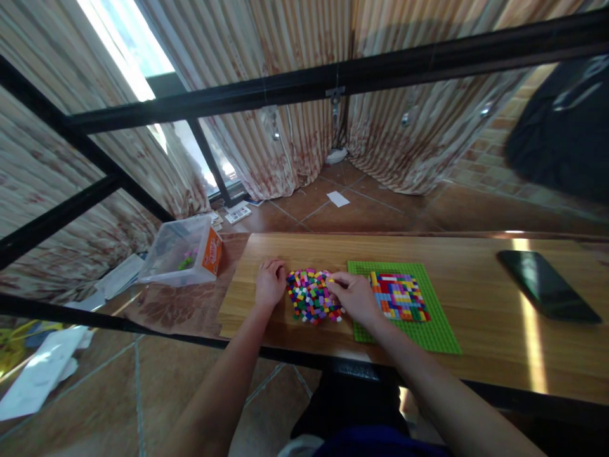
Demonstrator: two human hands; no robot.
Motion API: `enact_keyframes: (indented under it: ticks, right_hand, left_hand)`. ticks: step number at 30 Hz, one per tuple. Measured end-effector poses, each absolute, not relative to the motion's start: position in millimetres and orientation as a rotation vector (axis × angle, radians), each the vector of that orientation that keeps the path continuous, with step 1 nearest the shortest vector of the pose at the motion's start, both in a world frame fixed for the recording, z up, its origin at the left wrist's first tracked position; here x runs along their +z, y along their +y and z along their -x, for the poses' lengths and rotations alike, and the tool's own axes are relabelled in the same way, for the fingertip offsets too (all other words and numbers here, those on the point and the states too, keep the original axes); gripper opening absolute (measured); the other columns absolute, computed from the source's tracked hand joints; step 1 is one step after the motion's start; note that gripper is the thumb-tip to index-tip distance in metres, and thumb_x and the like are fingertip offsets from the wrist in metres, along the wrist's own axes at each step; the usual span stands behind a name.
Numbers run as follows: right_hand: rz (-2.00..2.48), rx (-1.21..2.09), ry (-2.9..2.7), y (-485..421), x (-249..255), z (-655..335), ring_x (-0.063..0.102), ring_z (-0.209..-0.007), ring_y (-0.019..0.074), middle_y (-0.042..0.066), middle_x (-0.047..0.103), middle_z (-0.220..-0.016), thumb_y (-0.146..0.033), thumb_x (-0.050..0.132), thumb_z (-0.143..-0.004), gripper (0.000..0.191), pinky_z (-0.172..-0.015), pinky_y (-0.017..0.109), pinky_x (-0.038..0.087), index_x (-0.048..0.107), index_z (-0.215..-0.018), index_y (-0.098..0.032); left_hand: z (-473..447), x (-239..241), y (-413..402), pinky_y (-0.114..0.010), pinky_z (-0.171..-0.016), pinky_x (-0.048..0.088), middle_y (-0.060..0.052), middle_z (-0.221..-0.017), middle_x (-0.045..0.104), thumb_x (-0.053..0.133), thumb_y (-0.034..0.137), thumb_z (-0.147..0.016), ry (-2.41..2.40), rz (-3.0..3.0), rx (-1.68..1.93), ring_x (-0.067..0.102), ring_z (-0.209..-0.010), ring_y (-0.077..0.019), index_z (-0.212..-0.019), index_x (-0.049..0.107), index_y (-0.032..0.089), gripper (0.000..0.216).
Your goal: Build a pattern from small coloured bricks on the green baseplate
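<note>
A heap of small, many-coloured toy bricks (311, 297) lies on the wooden table. At its left edge rests my left hand (271, 282), fingers loosely bent and apart, with nothing visible in them. My right hand (354, 295) is over the right side of the heap, thumb and forefinger pinched on what looks like a yellow toy brick (331, 280). Partly behind that hand and wrist is a green studded baseplate (438, 317), flat on the table. A rectangular patch of coloured bricks (399, 295) is fixed on its middle.
A dark phone-like slab (547, 285) lies on the right of the table (480, 285). Left of the table stands a clear plastic box (166, 251) with an orange label and a few pieces inside. Black metal bars (304, 89) cross in front of the curtains.
</note>
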State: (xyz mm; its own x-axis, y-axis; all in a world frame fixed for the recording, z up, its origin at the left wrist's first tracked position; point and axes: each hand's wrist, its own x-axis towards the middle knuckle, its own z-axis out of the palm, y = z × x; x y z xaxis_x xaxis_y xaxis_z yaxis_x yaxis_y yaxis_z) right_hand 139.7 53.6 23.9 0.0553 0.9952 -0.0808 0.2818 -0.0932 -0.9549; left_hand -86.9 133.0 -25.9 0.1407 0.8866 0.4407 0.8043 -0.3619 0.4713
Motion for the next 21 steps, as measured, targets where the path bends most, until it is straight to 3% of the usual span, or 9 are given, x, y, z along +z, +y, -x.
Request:
enact_keyframes:
  ticks: [7,15,21]
  right_hand:
    - [1.657,0.849,-1.477,56.8,19.7,-135.9,0.062,-0.059,0.0137,-0.001,0.068,-0.064,-0.029,0.054,-0.080,0.020,-0.056,0.022,0.042,0.071,-0.074,-0.020]
    - [1.612,0.961,-1.425,56.6,20.2,-141.9,0.069,-0.065,0.0170,0.000,0.072,-0.072,-0.030,0.053,-0.087,0.019,-0.065,0.027,0.052,0.070,-0.090,-0.023]
    - [1.631,0.746,-1.682,58.8,23.0,-138.7,0.072,-0.092,0.0198,0.004,0.077,-0.098,-0.022,0.054,-0.088,0.023,-0.085,0.030,0.051,0.074,-0.098,-0.024]
  left_hand:
    - [87.1,-25.6,132.4,-0.042,-0.098,0.051,-0.009,-0.104,0.070,0.049,0.016,-0.088,1.702,-2.275,1.016,0.064,-0.104,-0.0239,-0.096,0.069,0.019,0.022]
    - [86.5,-25.4,132.1,-0.043,-0.097,0.052,-0.010,-0.104,0.070,0.049,0.016,-0.088,1.707,-2.265,1.013,0.063,-0.103,-0.0245,-0.096,0.070,0.019,0.022]
    - [85.1,-24.6,131.6,-0.043,-0.099,0.051,-0.010,-0.104,0.070,0.049,0.015,-0.089,1.722,-2.257,1.006,0.063,-0.103,-0.0241,-0.096,0.070,0.019,0.022]
